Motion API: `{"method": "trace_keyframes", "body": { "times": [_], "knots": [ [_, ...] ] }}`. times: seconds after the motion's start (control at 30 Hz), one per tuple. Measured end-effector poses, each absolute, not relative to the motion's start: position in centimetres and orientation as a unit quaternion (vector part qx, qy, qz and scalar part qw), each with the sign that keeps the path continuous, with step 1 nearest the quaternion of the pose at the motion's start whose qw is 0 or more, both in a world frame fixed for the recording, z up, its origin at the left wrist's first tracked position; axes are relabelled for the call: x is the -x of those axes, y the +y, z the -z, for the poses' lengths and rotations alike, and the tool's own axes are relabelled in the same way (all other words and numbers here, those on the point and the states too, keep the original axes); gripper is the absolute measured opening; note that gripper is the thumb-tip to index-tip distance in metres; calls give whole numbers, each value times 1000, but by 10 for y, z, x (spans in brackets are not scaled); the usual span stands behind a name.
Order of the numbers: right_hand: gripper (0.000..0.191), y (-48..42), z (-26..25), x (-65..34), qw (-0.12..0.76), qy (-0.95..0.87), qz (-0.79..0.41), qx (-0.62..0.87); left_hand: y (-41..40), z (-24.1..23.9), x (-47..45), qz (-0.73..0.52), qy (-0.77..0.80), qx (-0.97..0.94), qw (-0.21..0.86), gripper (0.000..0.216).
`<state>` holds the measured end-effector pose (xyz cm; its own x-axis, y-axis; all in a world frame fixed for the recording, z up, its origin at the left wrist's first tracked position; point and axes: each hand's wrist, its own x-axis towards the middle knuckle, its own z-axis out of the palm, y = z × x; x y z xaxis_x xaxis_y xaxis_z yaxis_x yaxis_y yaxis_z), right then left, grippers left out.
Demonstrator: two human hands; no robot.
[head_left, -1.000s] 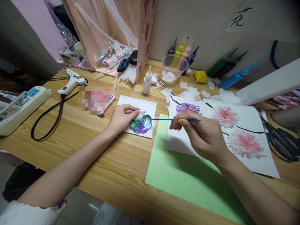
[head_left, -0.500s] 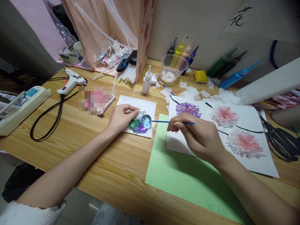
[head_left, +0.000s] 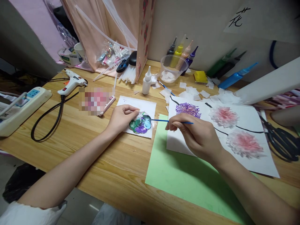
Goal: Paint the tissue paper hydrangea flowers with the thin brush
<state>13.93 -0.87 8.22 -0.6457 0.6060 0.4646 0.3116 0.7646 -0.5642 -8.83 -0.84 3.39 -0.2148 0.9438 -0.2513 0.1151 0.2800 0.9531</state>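
My right hand (head_left: pixel 194 136) pinches a thin blue paintbrush (head_left: pixel 161 120), whose tip reaches left into a small clear paint palette (head_left: pixel 140 123) with purple, green and blue paint. That palette sits on a white card (head_left: pixel 138 106). My left hand (head_left: pixel 120 117) rests on the card with curled fingers pressed against the palette's left edge. Under my right hand lies a white sheet (head_left: pixel 248 156) with one purple flower (head_left: pixel 188 109) and two pink flowers (head_left: pixel 224 116), on top of green paper (head_left: pixel 178 178).
A glue gun (head_left: pixel 71 83) with its black cord and a power strip (head_left: pixel 21 103) lie at the left. A white glue bottle (head_left: pixel 146 82), a clear bowl (head_left: pixel 173 68), several paint bottles (head_left: pixel 180 54), paper scraps (head_left: pixel 192 92) and black scissors (head_left: pixel 281 142) surround the work.
My right hand has slid a little to the left with the brush, pushing its tip further into the palette. My left hand has stayed in place.
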Motion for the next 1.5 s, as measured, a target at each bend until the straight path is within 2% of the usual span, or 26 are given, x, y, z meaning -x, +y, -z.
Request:
{"method": "trace_keyframes", "body": {
  "times": [0.77,0.97,1.2,1.5],
  "knots": [
    [16,-9,-86,-140,328,-878,-253,239,-8,-29,91,-447,632,-407,485,33],
    [19,-10,-85,-140,336,-856,-267,287,-8,-35,89,-450,634,-397,487,30],
    [17,-10,-85,-140,329,-869,-233,286,-9,-31,90,-450,628,-405,489,30],
    [20,-13,-89,-139,314,-868,-254,288,-8,-30,90,-453,630,-402,487,27]
  ]
}}
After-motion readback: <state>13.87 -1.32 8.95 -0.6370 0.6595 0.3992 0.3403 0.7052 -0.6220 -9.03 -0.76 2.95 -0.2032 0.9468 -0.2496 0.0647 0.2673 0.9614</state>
